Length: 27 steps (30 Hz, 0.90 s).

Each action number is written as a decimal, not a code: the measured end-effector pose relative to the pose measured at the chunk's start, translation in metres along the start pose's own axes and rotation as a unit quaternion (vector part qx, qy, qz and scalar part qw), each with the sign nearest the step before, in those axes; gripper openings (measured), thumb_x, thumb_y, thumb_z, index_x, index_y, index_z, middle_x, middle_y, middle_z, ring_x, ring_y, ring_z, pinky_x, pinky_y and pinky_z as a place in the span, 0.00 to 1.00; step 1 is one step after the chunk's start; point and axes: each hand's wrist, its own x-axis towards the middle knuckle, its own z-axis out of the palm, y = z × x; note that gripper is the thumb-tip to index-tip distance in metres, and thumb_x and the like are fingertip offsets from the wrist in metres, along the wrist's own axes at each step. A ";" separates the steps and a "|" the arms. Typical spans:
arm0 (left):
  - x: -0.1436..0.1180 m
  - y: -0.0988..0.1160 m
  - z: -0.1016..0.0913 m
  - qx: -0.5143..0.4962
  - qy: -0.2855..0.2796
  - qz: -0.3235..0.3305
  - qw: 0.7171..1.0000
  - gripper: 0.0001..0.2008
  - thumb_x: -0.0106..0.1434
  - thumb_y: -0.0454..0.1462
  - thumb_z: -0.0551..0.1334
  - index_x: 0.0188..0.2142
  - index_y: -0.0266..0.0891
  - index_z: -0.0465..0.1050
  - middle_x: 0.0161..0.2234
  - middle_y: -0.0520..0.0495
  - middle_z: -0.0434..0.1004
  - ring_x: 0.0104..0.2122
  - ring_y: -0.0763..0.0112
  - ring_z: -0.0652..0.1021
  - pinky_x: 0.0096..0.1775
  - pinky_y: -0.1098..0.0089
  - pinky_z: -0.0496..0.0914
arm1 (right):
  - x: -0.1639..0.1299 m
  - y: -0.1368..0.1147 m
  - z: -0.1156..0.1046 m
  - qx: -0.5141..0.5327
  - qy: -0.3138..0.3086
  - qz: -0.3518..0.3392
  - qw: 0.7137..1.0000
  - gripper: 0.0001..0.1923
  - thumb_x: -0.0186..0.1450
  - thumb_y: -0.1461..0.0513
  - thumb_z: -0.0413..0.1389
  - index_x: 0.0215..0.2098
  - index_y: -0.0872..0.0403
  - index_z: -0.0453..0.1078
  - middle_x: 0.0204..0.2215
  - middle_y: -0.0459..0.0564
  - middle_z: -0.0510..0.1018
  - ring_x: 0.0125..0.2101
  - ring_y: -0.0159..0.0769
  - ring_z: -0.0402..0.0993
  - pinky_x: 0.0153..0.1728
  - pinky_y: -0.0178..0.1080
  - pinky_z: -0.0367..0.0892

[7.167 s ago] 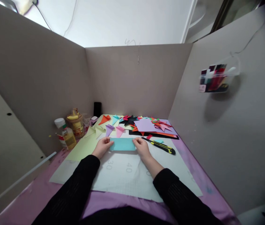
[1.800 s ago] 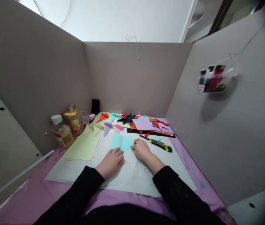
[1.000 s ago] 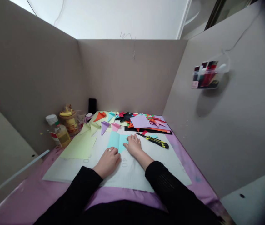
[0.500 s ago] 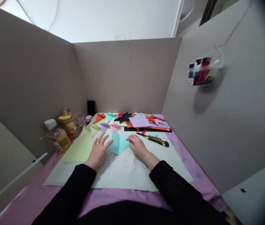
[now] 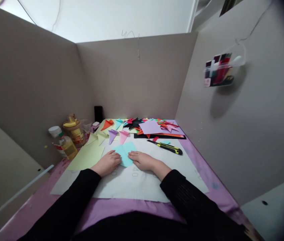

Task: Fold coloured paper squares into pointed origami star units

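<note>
A light blue paper sheet [image 5: 125,152] lies on the white gridded cutting mat [image 5: 142,180], turned so one corner points toward me. My left hand [image 5: 107,163] presses its left lower edge with curled fingers. Stretched flat, the fingers of my right hand [image 5: 142,159] rest on the sheet's right lower edge. Both hands meet near the sheet's near corner.
Folded coloured paper triangles [image 5: 117,134] and a pile of coloured sheets [image 5: 154,128] lie behind the blue sheet. A yellow-black utility knife [image 5: 165,147] lies to the right. A pale green sheet [image 5: 88,155], a bottle [image 5: 63,142] and a jar [image 5: 73,129] are at the left. Cardboard walls enclose the desk.
Earlier the blue paper was held as a folded strip, then lay unfolded. Half a second ago one half stood up; now it lies flat, rotated, with both hands pressing its near edges.
</note>
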 end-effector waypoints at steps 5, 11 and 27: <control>-0.002 -0.016 0.005 -0.125 0.000 -0.008 0.992 0.09 0.63 0.36 0.55 0.36 0.41 0.75 0.38 0.47 0.77 0.39 0.71 0.75 0.43 0.72 0.66 | -0.009 -0.004 -0.016 0.036 -0.080 -0.012 0.996 0.25 0.63 0.65 0.49 0.59 0.46 0.59 0.62 0.48 0.55 0.63 0.42 0.43 0.60 0.50 0.41; -0.004 -0.024 0.007 -0.087 0.010 -0.022 0.996 0.11 0.64 0.38 0.55 0.34 0.41 0.76 0.34 0.46 0.78 0.37 0.68 0.75 0.43 0.68 0.64 | -0.014 -0.011 -0.023 -0.007 -0.114 -0.029 0.993 0.24 0.64 0.58 0.50 0.59 0.44 0.59 0.63 0.48 0.52 0.64 0.50 0.36 0.59 0.58 0.37; 0.036 -0.039 0.015 -0.275 -0.089 -0.179 0.940 0.14 0.58 0.43 0.54 0.28 0.36 0.72 0.26 0.51 0.72 0.27 0.72 0.69 0.31 0.74 0.62 | -0.021 -0.008 -0.013 0.003 -0.057 -0.046 0.997 0.29 0.62 0.56 0.53 0.61 0.50 0.55 0.61 0.53 0.57 0.62 0.47 0.44 0.58 0.52 0.48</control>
